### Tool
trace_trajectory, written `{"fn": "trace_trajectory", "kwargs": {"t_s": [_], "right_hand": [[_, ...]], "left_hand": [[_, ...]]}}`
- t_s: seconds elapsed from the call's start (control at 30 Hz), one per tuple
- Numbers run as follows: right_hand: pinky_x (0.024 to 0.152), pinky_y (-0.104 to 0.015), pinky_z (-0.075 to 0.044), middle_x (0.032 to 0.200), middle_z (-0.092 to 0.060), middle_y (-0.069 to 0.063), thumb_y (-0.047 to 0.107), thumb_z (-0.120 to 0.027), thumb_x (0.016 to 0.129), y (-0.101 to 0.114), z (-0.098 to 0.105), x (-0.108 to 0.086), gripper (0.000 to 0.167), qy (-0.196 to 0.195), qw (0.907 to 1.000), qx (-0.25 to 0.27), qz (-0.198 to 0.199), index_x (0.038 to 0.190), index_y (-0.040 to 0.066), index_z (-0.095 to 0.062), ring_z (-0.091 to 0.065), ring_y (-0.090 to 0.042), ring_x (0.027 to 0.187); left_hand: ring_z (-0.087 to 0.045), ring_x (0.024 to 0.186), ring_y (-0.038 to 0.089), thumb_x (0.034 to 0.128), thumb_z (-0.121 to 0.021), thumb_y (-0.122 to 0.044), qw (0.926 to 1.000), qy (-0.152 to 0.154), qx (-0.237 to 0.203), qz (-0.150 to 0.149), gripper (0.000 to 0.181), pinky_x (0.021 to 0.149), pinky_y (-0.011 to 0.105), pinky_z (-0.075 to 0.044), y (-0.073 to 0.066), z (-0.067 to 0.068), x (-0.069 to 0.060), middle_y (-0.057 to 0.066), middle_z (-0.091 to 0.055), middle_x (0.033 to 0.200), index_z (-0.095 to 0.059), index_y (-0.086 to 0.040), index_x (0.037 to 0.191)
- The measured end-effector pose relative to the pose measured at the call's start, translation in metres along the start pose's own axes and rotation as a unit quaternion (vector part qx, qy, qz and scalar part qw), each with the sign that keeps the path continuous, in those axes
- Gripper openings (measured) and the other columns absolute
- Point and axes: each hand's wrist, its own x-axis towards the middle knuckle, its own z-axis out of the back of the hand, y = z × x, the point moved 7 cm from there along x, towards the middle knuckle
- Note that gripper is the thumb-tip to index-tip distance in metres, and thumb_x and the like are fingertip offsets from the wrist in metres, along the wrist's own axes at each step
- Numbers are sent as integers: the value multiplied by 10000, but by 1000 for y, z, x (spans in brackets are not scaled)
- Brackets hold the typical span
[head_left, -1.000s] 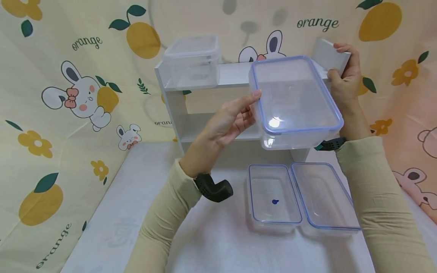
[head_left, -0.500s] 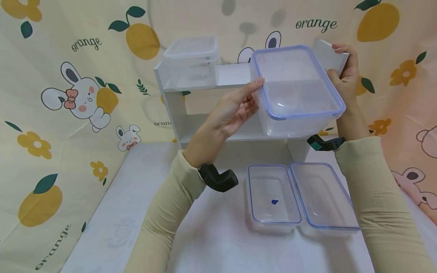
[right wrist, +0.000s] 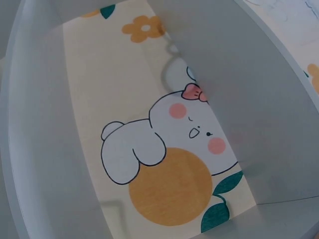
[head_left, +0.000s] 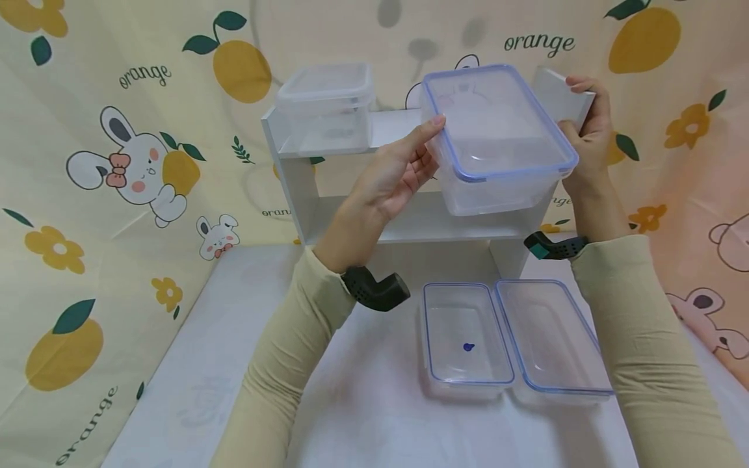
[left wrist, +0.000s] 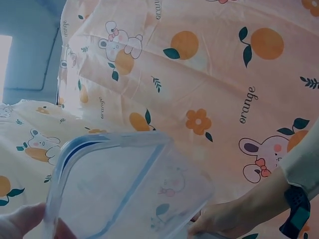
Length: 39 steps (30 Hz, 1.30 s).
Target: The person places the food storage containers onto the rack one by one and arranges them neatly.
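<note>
A clear plastic food container with a blue-rimmed lid (head_left: 497,123) is held up in front of the top of a white shelf unit (head_left: 456,224). My left hand (head_left: 398,169) grips it by its left side, the thumb at the lid's edge. The left wrist view shows that container (left wrist: 109,184) close up, tilted. At the far right, my right hand (head_left: 588,136) holds the shelf's raised side panel (head_left: 558,97). Whether the container touches the top board cannot be told. In the right wrist view there are only shelf boards (right wrist: 45,129) and the patterned backdrop.
Another clear lidded container (head_left: 324,107) stands on the shelf's top left. Two blue-rimmed containers, a narrower one (head_left: 468,325) and a wider one (head_left: 552,338), sit side by side on the white table (head_left: 363,396). Behind hangs a printed cloth (head_left: 134,260).
My left hand has raised the food container and brought it closer to the top of the shelf, lately a little leftward. The right hand has kept its hold on the side panel.
</note>
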Motion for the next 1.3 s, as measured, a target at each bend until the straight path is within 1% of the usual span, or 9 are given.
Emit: {"fn": "trace_trajectory", "kwargs": {"t_s": [0.13, 0.2, 0.33, 0.47, 0.6, 0.73, 0.93, 1.2, 1.3], "right_hand": [[1076, -357, -465, 1288, -481, -41, -220, -388, 835, -2, 2, 1, 452, -196, 9994, 31, -281, 1125, 109, -498, -408, -238, 1201], [1086, -364, -457, 1292, -479, -42, -222, -392, 836, -2, 2, 1, 455, -202, 9994, -15, -280, 1128, 112, -498, -409, -238, 1203], [1067, -357, -471, 1293, -476, -55, -233, -382, 838, -2, 2, 0, 465, -155, 9997, -89, -180, 1128, 111, -499, -413, -246, 1193], [965, -298, -520, 1282, -497, -63, -238, -360, 839, 0, 1, 0, 472, 17, 9997, -208, 97, 1130, 101, -511, -430, -259, 1151], [897, -258, -549, 1276, -514, -79, -189, -458, 874, 3, 0, -1, 384, 86, 9991, -273, 313, 1128, 92, -521, -462, -266, 1107], [934, -261, -552, 1285, -508, -96, -99, -560, 892, 3, 0, -1, 303, 2, 9991, -278, 324, 1123, 93, -519, -491, -268, 1110], [1016, -289, -513, 1311, -508, -90, -151, -508, 887, 3, 2, -1, 326, -51, 9991, -246, 330, 1102, 94, -525, -471, -274, 1168], [1027, -294, -511, 1310, -521, -50, -180, -443, 885, 2, 4, -1, 371, -48, 9986, -408, 329, 1110, 101, -530, -464, -267, 1199], [1028, -294, -510, 1302, -512, -39, -179, -443, 880, 0, 3, 0, 374, -75, 9993, -320, 200, 1115, 102, -520, -448, -262, 1203]], "left_hand": [[-528, 681, 74, 912, -647, -160, 9998, -142, -108, -84, 117, 630, 138, -507, -5, 2, 3, 1, -581, 772, -583, -63, 925], [-527, 686, 79, 907, -654, -157, 9996, -184, -187, -85, 124, 640, 142, -505, -6, 2, 4, 4, -580, 771, -582, -58, 932], [-513, 684, 82, 900, -664, -154, 9992, -247, -316, -58, 144, 631, 144, -494, -6, 3, 7, 5, -562, 759, -573, -51, 942], [-508, 681, 81, 900, -662, -146, 9986, -238, -469, -45, 154, 614, 139, -496, -6, 2, 12, 4, -552, 757, -556, -50, 957], [-512, 675, 80, 904, -653, -131, 9968, -195, -768, -48, 127, 608, 138, -492, -7, 1, 19, 6, -562, 749, -565, -45, 933], [-513, 657, 73, 911, -643, -124, 9952, -163, -960, -53, 108, 595, 128, -489, -9, -1, 26, 5, -564, 730, -577, -41, 890], [-526, 671, 79, 921, -619, -100, 9947, -100, -1014, -121, 92, 598, 128, -513, -12, -1, 36, 12, -558, 723, -567, -44, 871], [-550, 684, 108, 913, -617, -56, 9940, -144, -1082, -6, 47, 652, 160, -538, -9, 1, 46, 28, -573, 719, -599, -27, 880], [-550, 678, 104, 916, -613, -56, 9934, -124, -1137, 26, 67, 643, 159, -536, -9, 1, 49, 28, -573, 719, -598, -42, 852]]}}
